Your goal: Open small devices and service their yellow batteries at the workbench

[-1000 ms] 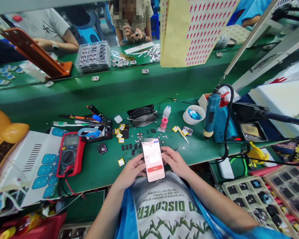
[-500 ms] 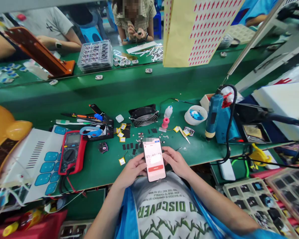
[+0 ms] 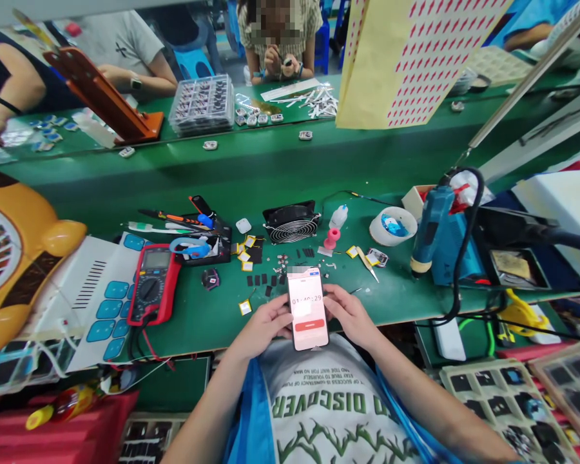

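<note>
A smartphone (image 3: 309, 341) with a lit screen is held upright at the table's front edge, showing a timer and a red button. My left hand (image 3: 265, 325) grips its left edge, thumb at the front and fingers curled behind. My right hand (image 3: 350, 316) is closed round its right edge, with the fingertips partly hidden. Just beyond the phone lie small black pads (image 3: 258, 280) and a yellow-edged battery cell (image 3: 245, 307). More cells (image 3: 245, 256) lie near a black fan (image 3: 292, 222).
A red multimeter (image 3: 152, 283) lies at left beside a tool holder (image 3: 207, 248). To the right are tweezers (image 3: 367, 264), a white tub (image 3: 393, 225) and a hanging blue electric screwdriver (image 3: 432, 222). Beyond a ledge, people sit at another bench. Parts trays (image 3: 500, 403) stand low at right.
The camera view has shifted, so the scene sits further right. Both hands keep the same hold on the phone. At the far left, another person's arm has come further into view.
</note>
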A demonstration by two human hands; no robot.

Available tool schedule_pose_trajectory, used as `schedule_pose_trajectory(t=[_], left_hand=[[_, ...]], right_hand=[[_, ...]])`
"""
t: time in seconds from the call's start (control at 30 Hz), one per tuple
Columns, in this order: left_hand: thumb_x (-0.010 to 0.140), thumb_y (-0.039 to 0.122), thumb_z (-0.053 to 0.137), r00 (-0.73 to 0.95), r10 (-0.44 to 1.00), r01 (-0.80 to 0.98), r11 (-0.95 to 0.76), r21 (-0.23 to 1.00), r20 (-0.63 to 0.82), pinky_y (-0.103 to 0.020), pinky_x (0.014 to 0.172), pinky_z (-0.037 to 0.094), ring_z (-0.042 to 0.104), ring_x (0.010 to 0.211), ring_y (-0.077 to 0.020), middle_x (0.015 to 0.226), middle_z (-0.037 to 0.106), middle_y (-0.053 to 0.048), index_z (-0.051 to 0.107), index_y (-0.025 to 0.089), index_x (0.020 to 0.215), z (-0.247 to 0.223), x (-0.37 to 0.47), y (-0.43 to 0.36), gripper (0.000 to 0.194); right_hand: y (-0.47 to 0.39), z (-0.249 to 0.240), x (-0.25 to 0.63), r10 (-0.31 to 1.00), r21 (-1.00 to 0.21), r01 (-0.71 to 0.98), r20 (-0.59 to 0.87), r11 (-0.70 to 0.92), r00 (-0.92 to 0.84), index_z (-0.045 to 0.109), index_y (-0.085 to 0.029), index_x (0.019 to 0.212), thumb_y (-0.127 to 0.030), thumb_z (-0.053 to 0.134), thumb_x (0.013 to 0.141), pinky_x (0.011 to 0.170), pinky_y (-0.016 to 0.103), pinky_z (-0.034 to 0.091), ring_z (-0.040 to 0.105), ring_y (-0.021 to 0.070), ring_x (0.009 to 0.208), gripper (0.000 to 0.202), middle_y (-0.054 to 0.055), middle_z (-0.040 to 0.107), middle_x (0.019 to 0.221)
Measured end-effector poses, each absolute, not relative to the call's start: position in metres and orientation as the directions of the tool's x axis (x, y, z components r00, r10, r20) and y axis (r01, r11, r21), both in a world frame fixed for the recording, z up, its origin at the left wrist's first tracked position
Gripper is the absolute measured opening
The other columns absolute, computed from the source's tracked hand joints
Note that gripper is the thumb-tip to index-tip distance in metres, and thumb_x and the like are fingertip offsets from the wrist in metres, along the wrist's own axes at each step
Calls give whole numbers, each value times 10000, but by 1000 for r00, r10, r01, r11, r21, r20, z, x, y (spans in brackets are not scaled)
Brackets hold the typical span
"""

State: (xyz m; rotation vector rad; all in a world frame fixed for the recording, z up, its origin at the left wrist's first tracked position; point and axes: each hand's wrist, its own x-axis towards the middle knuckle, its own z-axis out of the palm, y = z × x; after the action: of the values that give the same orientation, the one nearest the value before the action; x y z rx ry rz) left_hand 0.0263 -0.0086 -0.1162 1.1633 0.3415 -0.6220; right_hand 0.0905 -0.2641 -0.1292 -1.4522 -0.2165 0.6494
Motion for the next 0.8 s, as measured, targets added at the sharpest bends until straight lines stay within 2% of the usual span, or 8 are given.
schedule_pose_trajectory(t=[0.17,0.37,0.63,0.8], left_hand=[[724,787,1075,776,-262,629,242,739,-574,-242,772,660,803,973,-213,1203,842,-193,637,105,1731,-111,28,-11,1292],[695,779,1091,772,-251,634,254,730,-584,-235,752,644,801,975,-215,1238,839,-199,677,123,1712,-108,29,-12,1279],[676,814,1082,767,-221,641,218,736,-603,-253,749,655,810,970,-229,1244,837,-200,694,94,1665,-111,30,-10,1283],[683,839,1066,768,-237,639,213,739,-595,-247,754,659,805,977,-221,1216,842,-192,637,88,1719,-108,30,-11,1349]], right_hand=[[-265,-131,91,527,-964,-265,-240,-29,816,681,-152,1377,-806,674,1096,801,376,696,776,229,833,713,110,794,977],[-265,-128,91,531,-964,-265,-242,-34,812,677,-137,1387,-988,658,1032,801,381,694,772,240,836,922,135,804,989],[-264,-128,92,528,-959,-278,-265,-57,807,657,-140,1390,-912,662,1054,815,422,695,777,261,854,842,132,786,989],[-265,-126,93,529,-961,-267,-262,-67,807,659,-168,1384,-875,655,1076,824,440,695,770,265,856,771,122,781,988]])
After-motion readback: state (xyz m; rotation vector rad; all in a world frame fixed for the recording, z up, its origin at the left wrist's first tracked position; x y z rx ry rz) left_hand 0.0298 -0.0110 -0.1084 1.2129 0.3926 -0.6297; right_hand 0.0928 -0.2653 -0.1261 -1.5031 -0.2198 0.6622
